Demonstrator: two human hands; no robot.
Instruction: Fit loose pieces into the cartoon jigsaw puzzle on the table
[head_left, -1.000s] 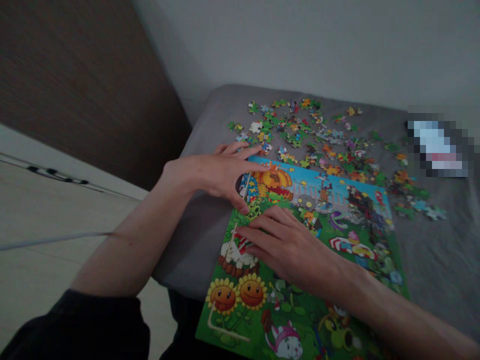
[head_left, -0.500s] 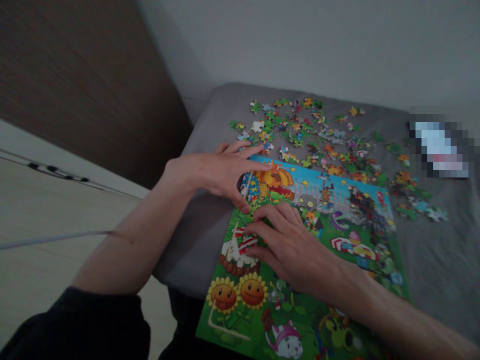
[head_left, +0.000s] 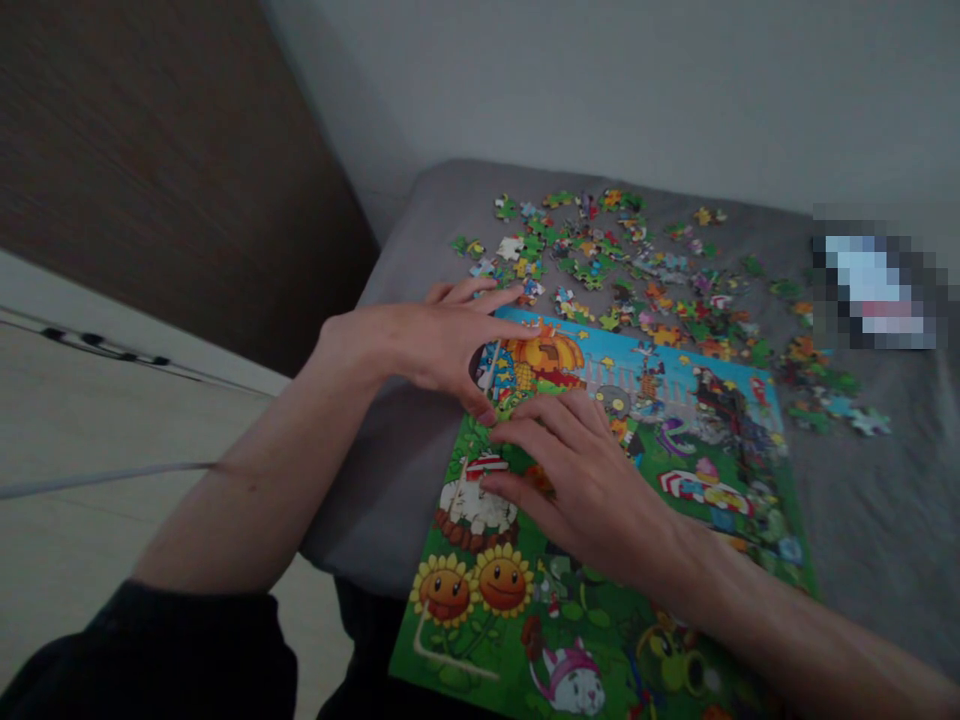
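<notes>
A grey-covered mattress (head_left: pixel 390 480) is carrying a cartoon jigsaw puzzle (head_left: pixel 675 480), its upper edge lying just below a scatter of loose puzzle pieces (head_left: pixel 600 265). The left hand (head_left: pixel 427 345) is spreading wide at the puzzle's upper left corner, beside the orange pumpkin (head_left: pixel 547 355), with no piece visibly held. The right hand (head_left: pixel 577 480) has moved up toward it, its fingers curling narrowly over the picture above the sunflowers (head_left: pixel 472 590); whether they are pinching a piece, I cannot tell.
</notes>
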